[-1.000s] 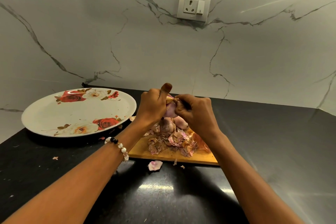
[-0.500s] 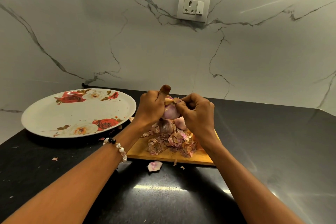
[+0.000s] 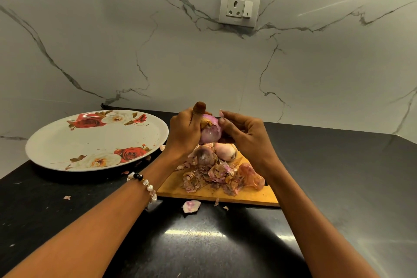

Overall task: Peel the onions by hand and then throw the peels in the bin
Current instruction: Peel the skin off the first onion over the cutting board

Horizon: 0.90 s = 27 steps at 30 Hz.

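The left hand grips a half-peeled purple onion above the far end of the wooden cutting board, thumb raised over its top where a brown scrap of skin clings. The right hand sits against the onion's other side, fingers curled, its fingertips pinching a small pale flake of peel just clear of the bulb. Under the hands two more onions rest on the board's far half, and a heap of dry peels covers its middle. A loose peel already lies on the black counter just off the board's near edge, with smaller flakes toward the flowered plate at the counter's left. No bin is in view. The likely trouble is scatter: the flake is light and held high, so releasing it there could send it onto the counter, not the heap. The bared flesh looks slick, and a loosened grip could drop the bulb onto the pile and knock peels off the board.
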Each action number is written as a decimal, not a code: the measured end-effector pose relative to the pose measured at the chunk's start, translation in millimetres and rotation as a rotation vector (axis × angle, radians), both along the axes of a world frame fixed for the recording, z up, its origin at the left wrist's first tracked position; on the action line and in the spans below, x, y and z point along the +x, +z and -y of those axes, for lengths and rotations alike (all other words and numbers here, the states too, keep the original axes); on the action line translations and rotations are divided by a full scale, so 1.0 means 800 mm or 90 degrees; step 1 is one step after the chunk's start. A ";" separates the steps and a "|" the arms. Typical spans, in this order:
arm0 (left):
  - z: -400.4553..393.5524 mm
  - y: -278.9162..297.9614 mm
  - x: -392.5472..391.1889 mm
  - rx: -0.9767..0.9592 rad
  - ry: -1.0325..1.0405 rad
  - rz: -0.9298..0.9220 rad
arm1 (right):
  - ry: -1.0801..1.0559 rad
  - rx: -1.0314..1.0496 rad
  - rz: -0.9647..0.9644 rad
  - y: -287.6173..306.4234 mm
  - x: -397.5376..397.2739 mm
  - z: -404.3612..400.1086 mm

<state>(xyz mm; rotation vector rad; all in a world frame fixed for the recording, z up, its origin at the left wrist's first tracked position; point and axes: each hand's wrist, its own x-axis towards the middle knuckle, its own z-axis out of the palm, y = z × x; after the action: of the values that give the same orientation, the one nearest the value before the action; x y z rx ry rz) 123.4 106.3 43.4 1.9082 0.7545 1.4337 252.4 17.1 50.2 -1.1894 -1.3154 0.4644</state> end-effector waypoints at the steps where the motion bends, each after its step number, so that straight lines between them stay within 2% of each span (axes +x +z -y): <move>1: -0.001 0.000 -0.001 0.001 0.001 0.007 | 0.022 -0.004 -0.015 0.001 0.000 0.002; 8: 0.001 0.001 -0.003 0.036 0.018 0.013 | 0.058 0.011 -0.010 0.000 -0.002 0.004; 14: 0.008 0.005 0.001 0.043 0.015 0.037 | -0.061 0.064 0.097 -0.006 -0.004 -0.004; 21: 0.007 0.005 0.003 -0.010 0.022 0.067 | -0.169 0.140 0.293 -0.012 -0.020 -0.009; 27: 0.014 0.008 0.008 -0.010 0.034 0.091 | -0.196 0.145 0.307 -0.006 -0.027 -0.007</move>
<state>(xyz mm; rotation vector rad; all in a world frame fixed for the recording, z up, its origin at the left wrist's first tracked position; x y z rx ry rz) 130.2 95.0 49.7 1.7648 0.7511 1.5737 230.7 22.6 45.2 -1.3263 -1.5053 -0.2069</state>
